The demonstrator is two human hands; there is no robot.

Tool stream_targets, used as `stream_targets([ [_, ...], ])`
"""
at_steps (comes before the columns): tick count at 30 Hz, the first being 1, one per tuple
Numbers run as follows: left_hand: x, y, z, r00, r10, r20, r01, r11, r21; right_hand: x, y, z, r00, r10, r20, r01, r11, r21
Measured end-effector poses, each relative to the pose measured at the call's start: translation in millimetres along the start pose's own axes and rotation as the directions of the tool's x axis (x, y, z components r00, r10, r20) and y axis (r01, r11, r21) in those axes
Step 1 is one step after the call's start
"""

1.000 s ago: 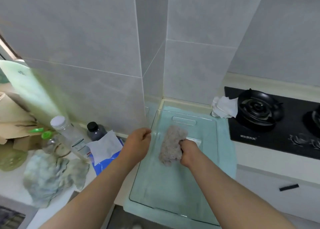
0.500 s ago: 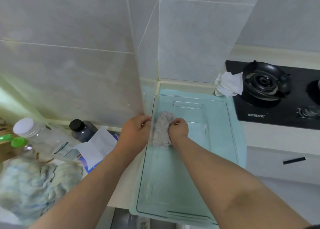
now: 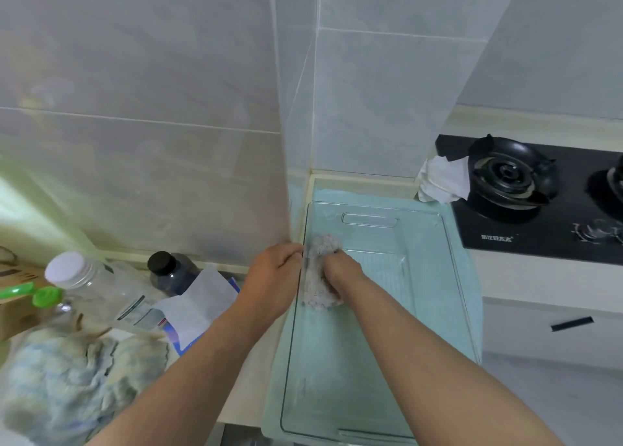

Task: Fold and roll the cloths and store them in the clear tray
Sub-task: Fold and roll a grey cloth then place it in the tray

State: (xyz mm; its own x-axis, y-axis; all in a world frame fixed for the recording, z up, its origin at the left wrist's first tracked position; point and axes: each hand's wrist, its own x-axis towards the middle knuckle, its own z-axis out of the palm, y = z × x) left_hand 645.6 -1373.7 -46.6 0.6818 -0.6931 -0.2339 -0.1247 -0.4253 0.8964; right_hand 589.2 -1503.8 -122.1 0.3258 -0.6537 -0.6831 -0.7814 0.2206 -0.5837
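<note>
A rolled grey-pink fluffy cloth (image 3: 318, 297) lies inside the clear tray (image 3: 451, 277), against its left wall near the far end. My right hand (image 3: 340, 270) grips the roll from the right side. My left hand (image 3: 274, 277) holds the tray's left rim just beside the roll, fingers curled over the edge. The tray sits on a pale green mat on the counter. A crumpled blue-and-cream cloth (image 3: 67, 381) lies loose on the counter at the lower left.
A tiled wall corner stands just behind my left hand. Clear bottle (image 3: 101, 290), dark jar (image 3: 172, 273) and a blue wipes pack (image 3: 199, 307) crowd the left counter. A black gas hob (image 3: 539, 196) with a white rag (image 3: 445, 179) is at right.
My right hand has carried the rolled cloth from the tray's middle to its left wall. My left hand stays on the tray's rim. The camera has tilted and moved closer.
</note>
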Motion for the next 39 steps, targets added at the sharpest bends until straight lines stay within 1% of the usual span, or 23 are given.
stream_targets([
  [1,-1,1,0,1.0,-0.02,0.007,0.02,1.0,-0.02,0,-2,0,0.999,0.038,0.039,-0.036,0.998,-0.043],
  [2,-1,3,-1,0.999,-0.033,0.019,0.034,0.999,-0.039,-2,-6,1,0.994,0.055,0.094,-0.051,0.998,-0.047],
  [3,-2,5,-1,0.999,-0.037,0.032,0.039,0.997,-0.06,0,-7,4,0.99,0.057,0.129,-0.062,0.998,0.031],
  [5,-3,8,-3,0.998,-0.035,0.054,0.04,0.994,-0.099,-8,-16,6,0.98,0.043,0.195,-0.092,0.964,0.25],
  [7,-3,9,-3,0.996,-0.046,0.072,0.054,0.991,-0.119,-11,-18,9,0.981,0.063,0.183,-0.127,0.923,0.364],
  [9,-4,10,-3,0.994,-0.043,0.105,0.057,0.988,-0.14,-11,-14,7,0.978,0.058,0.199,-0.136,0.904,0.405],
  [11,-4,11,-4,0.991,-0.044,0.129,0.067,0.983,-0.172,-17,-14,1,0.97,0.015,0.242,-0.113,0.911,0.397],
  [12,-4,12,-5,0.99,-0.056,0.128,0.078,0.981,-0.18,-17,-15,-1,0.967,0.006,0.256,-0.1,0.929,0.355],
  [14,-4,14,-7,0.991,-0.074,0.115,0.095,0.976,-0.195,-17,-14,-5,0.972,-0.022,0.232,-0.05,0.952,0.303],
  [16,-4,15,-9,0.99,-0.082,0.112,0.103,0.975,-0.196,-13,-13,-8,0.981,-0.052,0.185,-0.004,0.957,0.29],
  [19,-3,14,-11,0.991,-0.097,0.094,0.111,0.982,-0.154,-18,-13,-13,0.986,-0.01,0.164,-0.038,0.956,0.291],
  [21,-2,12,-14,0.993,-0.086,0.078,0.094,0.99,-0.106,-25,-15,-19,0.983,0.016,0.182,-0.072,0.949,0.308],
  [22,-1,12,-16,0.994,-0.077,0.076,0.084,0.992,-0.094,-29,-15,-23,0.983,0.032,0.178,-0.085,0.951,0.298],
  [24,-3,13,-20,0.995,-0.065,0.079,0.073,0.992,-0.102,-41,-16,-32,0.988,0.027,0.155,-0.065,0.968,0.241],
  [29,-8,21,-34,0.996,-0.064,0.066,0.071,0.99,-0.12,-62,-21,-58,0.99,-0.133,0.039,0.127,0.984,0.121],
  [32,-19,31,-46,0.998,-0.031,0.053,0.041,0.982,-0.187,-81,-26,-80,0.97,-0.242,-0.011,0.241,0.962,0.128],
  [35,-37,41,-60,0.999,0.049,0.018,-0.045,0.98,-0.196,-109,-28,-102,0.9,-0.435,-0.034,0.433,0.881,0.19],
  [39,-65,57,-77,0.977,0.139,-0.159,-0.164,0.973,-0.159,-147,-29,-122,0.757,-0.653,-0.037,0.652,0.748,0.122],
])
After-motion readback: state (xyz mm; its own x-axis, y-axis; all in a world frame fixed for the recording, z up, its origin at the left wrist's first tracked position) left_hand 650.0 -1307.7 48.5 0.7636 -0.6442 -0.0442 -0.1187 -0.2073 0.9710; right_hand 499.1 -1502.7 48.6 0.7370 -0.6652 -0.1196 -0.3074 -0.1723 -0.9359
